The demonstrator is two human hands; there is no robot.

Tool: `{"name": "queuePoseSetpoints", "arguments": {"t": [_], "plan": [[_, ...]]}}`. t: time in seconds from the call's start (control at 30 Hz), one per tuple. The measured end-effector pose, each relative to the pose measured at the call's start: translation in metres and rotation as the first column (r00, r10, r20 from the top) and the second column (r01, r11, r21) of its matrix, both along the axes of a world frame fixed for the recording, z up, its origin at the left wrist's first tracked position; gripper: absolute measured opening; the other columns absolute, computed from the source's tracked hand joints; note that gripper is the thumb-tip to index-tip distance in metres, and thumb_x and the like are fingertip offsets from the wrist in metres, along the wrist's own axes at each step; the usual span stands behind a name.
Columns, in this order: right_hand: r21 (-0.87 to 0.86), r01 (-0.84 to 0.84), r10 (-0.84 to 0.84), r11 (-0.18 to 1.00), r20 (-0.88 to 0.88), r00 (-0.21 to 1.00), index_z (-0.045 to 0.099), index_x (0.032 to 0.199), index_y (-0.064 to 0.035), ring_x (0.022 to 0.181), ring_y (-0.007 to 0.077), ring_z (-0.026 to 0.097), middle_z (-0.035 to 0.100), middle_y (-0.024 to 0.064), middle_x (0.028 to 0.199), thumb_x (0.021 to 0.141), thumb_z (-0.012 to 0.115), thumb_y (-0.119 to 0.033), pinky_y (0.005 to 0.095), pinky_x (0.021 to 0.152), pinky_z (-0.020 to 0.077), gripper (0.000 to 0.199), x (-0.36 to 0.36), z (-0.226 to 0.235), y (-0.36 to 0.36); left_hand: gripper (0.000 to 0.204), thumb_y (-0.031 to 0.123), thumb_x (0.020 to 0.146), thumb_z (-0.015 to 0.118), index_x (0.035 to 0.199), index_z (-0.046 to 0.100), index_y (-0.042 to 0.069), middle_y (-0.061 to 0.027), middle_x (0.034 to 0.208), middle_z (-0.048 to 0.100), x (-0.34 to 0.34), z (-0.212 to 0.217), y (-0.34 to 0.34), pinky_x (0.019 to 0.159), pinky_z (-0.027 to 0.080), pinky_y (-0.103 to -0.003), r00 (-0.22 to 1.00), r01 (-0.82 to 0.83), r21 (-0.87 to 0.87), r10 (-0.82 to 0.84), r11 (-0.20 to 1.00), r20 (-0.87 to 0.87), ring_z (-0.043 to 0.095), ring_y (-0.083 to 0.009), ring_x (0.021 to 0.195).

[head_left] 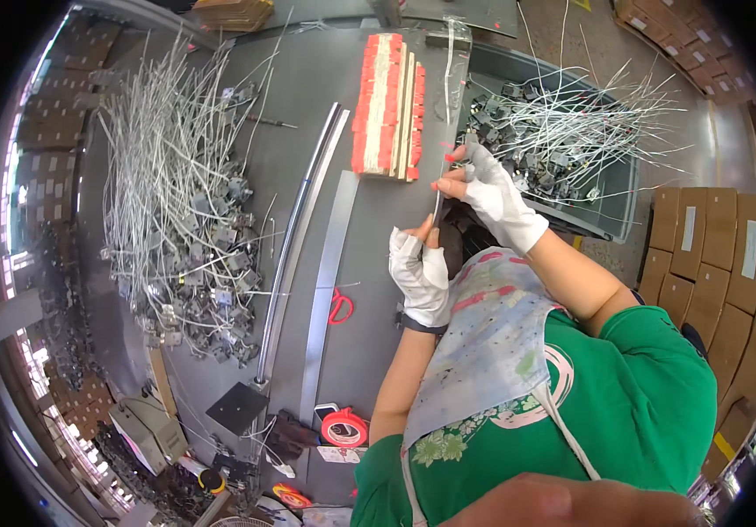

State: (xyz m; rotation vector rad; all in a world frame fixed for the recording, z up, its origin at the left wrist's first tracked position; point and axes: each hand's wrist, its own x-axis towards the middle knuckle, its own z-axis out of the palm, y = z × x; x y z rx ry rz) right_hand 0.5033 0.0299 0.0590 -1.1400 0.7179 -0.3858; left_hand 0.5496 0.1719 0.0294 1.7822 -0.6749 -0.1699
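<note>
My left hand (420, 277), in a white glove with bare fingertips, pinches a thin narrow strip (438, 204) between thumb and finger. Just above it my right hand (496, 198), gloved the same way, has its fingers closed at the strip's upper part. A small bit of red tape (450, 158) shows at the right fingertips. Beyond them a pale narrow strip (450, 70) runs toward the far edge of the table; whether it is the same piece I cannot tell. Left of my right hand lies a stack of strips wrapped in red tape (379, 105).
Many small parts with white wires (184, 220) cover the table's left; more fill a grey bin (628, 202) at right. Long metal strips (329, 263), red-handled scissors (341, 307) and a red tape roll (343, 429) lie nearer. Cardboard boxes (703, 237) stand at right.
</note>
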Motion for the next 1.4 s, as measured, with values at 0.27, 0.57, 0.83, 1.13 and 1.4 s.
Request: {"name": "queuePoseSetpoints", "arguments": {"t": [0.27, 0.57, 0.83, 1.13, 1.4], "plan": [[0.105, -0.069, 0.046, 0.992, 0.202, 0.978, 0.039, 0.105, -0.0068, 0.081, 0.0142, 0.057, 0.061, 0.0092, 0.083, 0.08, 0.061, -0.005, 0.0253, 0.077, 0.0422, 0.033, -0.001, 0.034, 0.027, 0.02, 0.0, 0.077, 0.059, 0.096, 0.065, -0.001, -0.0015, 0.083, 0.056, 0.02, 0.036, 0.032, 0.072, 0.042, -0.025, 0.904, 0.119, -0.027, -0.12, 0.992, -0.41, 0.052, -0.0102, 0.075], [-0.039, 0.354, -0.351, 0.934, 0.079, 0.933, 0.047, 0.115, -0.0089, 0.073, 0.008, 0.05, 0.057, 0.0015, 0.084, 0.077, 0.066, -0.016, 0.021, 0.071, 0.0403, 0.042, -0.017, 0.012, -0.043, 0.031, 0.0, 0.073, 0.062, 0.103, 0.06, 0.005, -0.0119, 0.091, 0.059, 0.055, 0.033, 0.021, 0.08, 0.042, -0.034, 0.968, -0.075, 0.06, 0.058, 0.995, 0.244, 0.056, -0.0263, 0.086], [0.067, 0.816, -0.817, 0.575, -0.011, 0.577, 0.055, 0.104, -0.0046, 0.077, 0.0086, 0.051, 0.054, -0.001, 0.089, 0.081, 0.065, -0.025, 0.0225, 0.074, 0.044, 0.032, -0.141, -0.087, -0.212, 0.058, 0.032, 0.077, 0.063, 0.121, 0.043, 0.0, -0.0228, 0.115, 0.047, 0.226, -0.024, 0.059, 0.092, 0.036, -0.044, 0.632, -0.775, 0.446, 0.519, 0.448, 0.576, 0.047, -0.0363, 0.106], [0.121, 0.318, -0.298, 0.94, -0.157, 0.942, 0.048, 0.109, -0.0078, 0.067, 0.0082, 0.048, 0.05, 0.0002, 0.079, 0.085, 0.057, -0.017, 0.0209, 0.059, 0.0407, 0.028, -0.03, -0.062, -0.082, 0.06, 0.007, 0.067, 0.059, 0.122, 0.04, -0.004, -0.0182, 0.104, 0.053, 0.238, -0.023, 0.115, 0.088, 0.041, -0.038, 0.825, -0.563, 0.372, 0.468, 0.738, 0.317, 0.052, -0.0307, 0.097], [0.276, -0.458, 0.484, 0.845, -0.029, 0.875, 0.05, 0.113, -0.0037, 0.079, 0.0112, 0.052, 0.055, 0.0045, 0.091, 0.076, 0.067, -0.026, 0.026, 0.07, 0.0441, 0.046, 0.032, -0.047, 0.068, 0.068, -0.005, 0.066, 0.054, 0.131, 0.036, 0.005, -0.0055, 0.103, 0.051, 0.058, 0.024, 0.143, 0.073, 0.045, -0.024, 0.753, -0.385, -0.185, 0.192, 0.904, -0.629, 0.053, -0.0146, 0.087]]}}
